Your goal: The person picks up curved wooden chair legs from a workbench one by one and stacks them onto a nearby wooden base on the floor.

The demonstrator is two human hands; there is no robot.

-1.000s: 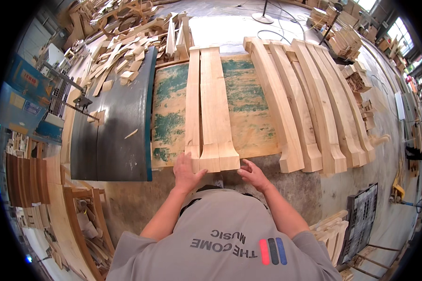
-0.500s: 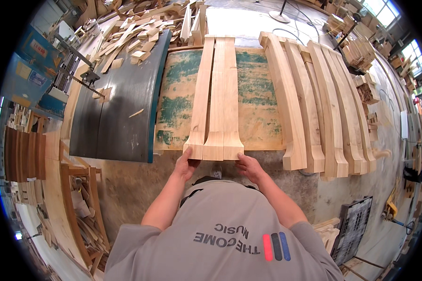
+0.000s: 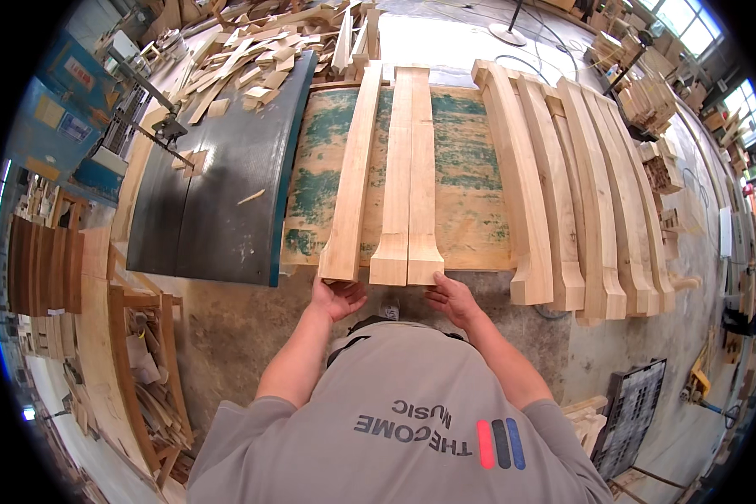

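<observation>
Three pale wooden legs with flared near ends lie lengthwise on a worn green-and-tan board (image 3: 470, 202). The left leg (image 3: 353, 181) sits apart and slightly turned; the other two form a touching pair (image 3: 407, 176). At the left leg's near end is my left hand (image 3: 338, 298), thumb along its outer side and fingers below the end face, partly extended. My right hand (image 3: 452, 301) is at the pair's near right corner. One of its digits touches that corner, while the other fingers stretch leftward below the end, around no piece.
More curved wooden legs (image 3: 563, 193) stand side by side at the right. Left is a dark machine table (image 3: 218, 218) with a blade (image 3: 172, 155) and small offcuts. Scrap wood (image 3: 252, 63) is heaped behind it. A black plastic pallet (image 3: 630, 412) leans at lower right.
The left leg has shifted left with my left hand and turned a little, opening a wide gap from the pair. My right hand's fingers have loosened at the pair's corner.
</observation>
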